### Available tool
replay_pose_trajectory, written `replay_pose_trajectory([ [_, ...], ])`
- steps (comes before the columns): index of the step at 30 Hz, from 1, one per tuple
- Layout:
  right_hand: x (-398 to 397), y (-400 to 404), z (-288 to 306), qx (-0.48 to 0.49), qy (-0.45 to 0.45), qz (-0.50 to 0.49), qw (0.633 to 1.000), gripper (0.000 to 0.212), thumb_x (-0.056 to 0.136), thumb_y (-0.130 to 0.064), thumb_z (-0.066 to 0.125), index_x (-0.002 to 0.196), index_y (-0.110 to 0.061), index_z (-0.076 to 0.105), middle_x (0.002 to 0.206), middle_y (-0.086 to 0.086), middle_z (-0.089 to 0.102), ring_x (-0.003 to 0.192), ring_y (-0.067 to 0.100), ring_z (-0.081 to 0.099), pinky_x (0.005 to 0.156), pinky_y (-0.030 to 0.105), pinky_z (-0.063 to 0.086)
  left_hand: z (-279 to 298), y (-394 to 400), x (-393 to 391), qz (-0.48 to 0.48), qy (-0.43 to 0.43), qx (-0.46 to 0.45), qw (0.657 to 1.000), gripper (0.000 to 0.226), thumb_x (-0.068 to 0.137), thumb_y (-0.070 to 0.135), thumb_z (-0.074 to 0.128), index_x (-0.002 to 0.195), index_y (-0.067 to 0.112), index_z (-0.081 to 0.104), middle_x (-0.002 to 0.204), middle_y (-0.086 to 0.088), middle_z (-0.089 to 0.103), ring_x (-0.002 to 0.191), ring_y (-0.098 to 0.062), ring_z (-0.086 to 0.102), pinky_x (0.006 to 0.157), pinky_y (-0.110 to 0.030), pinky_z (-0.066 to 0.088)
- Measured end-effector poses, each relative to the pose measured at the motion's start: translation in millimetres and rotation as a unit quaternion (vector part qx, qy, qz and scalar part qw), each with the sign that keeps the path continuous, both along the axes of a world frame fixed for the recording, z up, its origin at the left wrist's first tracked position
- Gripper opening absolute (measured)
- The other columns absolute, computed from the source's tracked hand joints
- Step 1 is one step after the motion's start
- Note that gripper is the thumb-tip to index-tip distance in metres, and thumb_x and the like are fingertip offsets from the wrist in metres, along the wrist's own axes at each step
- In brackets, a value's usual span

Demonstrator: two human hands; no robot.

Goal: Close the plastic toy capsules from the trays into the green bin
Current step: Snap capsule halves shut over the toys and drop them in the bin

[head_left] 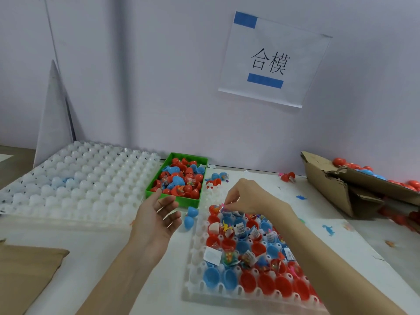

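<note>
Head view: left hand (159, 214) spread empty; right hand (247, 197) pinches toy packet (223, 206) over tray (195, 258).

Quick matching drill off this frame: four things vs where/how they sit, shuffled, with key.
Things:
1. green bin
2. left hand
3. right hand
4. torn cardboard box

States:
A. pinching a small packet over the filled tray
B. at the table's far right
C. open, palm up, holding nothing
D. holds red and blue capsules

Pairs: 1-D, 2-C, 3-A, 4-B

Single head view, looking forward and down.
Close over table (118, 258); tray (200, 251) near, green bin (179, 202) mid, wall (159, 76) fills upper frame.
</note>
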State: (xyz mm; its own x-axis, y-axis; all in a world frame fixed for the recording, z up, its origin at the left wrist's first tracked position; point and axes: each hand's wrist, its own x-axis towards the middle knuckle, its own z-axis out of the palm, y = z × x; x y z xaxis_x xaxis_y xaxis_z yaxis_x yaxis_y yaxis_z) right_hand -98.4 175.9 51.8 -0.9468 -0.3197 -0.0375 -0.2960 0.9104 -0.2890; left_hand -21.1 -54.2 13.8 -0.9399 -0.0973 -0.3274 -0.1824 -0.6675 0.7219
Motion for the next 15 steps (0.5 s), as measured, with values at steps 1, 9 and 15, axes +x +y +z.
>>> replay_pose_trajectory([
  [1,-0.5,-0.1,-1.2,-0.008,0.001,-0.001,1.0,0.02,0.091,-0.029,0.077,0.101,-0.012,0.083,0.099,0.002,0.078,0.09,0.013,0.07,0.076,0.02,0.053,0.2,0.1,0.3,0.0,-0.001,0.002,1.0,0.035,0.102,0.039,0.06,0.084,0.01,0.069,0.064,-0.001,0.066,0.055,-0.015,0.058,0.058,-0.027,0.05],
  [9,-7.4,15.8,11.9,-0.037,0.026,-0.035,0.998,0.018,0.088,-0.033,0.08,0.094,-0.017,0.084,0.094,-0.004,0.078,0.08,0.011,0.069,0.064,0.015,0.048,1.1,3.5,1.7,0.007,0.048,-0.011,0.999,0.033,0.099,0.041,0.064,0.086,0.012,0.07,0.068,0.0,0.063,0.057,-0.013,0.055,0.064,-0.028,0.046],
  [15,2.9,25.8,26.1,-0.099,0.044,-0.069,0.992,0.017,0.09,-0.033,0.077,0.095,-0.018,0.083,0.09,-0.007,0.076,0.083,0.019,0.068,0.067,0.028,0.056,-2.5,24.3,8.9,-0.031,0.203,-0.322,0.924,0.032,0.079,0.051,0.077,0.094,0.022,0.074,0.086,0.007,0.071,0.078,-0.011,0.065,0.066,-0.023,0.056],
])
